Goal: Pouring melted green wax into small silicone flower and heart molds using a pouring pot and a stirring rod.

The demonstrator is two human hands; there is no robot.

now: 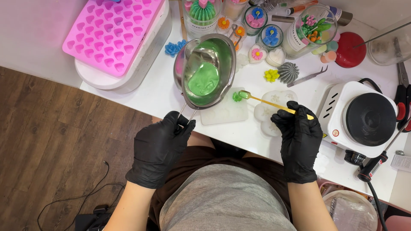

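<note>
A seated person's grey-clad lap point(227, 201) fills the foreground as two black-gloved hands work over a white table point(158, 92). The left hand point(160, 147), fingers curled tight round a thin metal handle, holds a steel melting pot point(205, 70) tilted over the table, green wax pooled inside. Just right of its lip, a clear silicone mould point(224, 111) takes a small green flower. The right hand point(299, 141) pinches a yellow stick point(274, 105) between thumb and fingertips, its green-coated tip resting at that flower. The work looks to be at the filling stage; a steady, sparing tilt seems called for. An electric hot plate point(368, 117) sits far right.
</note>
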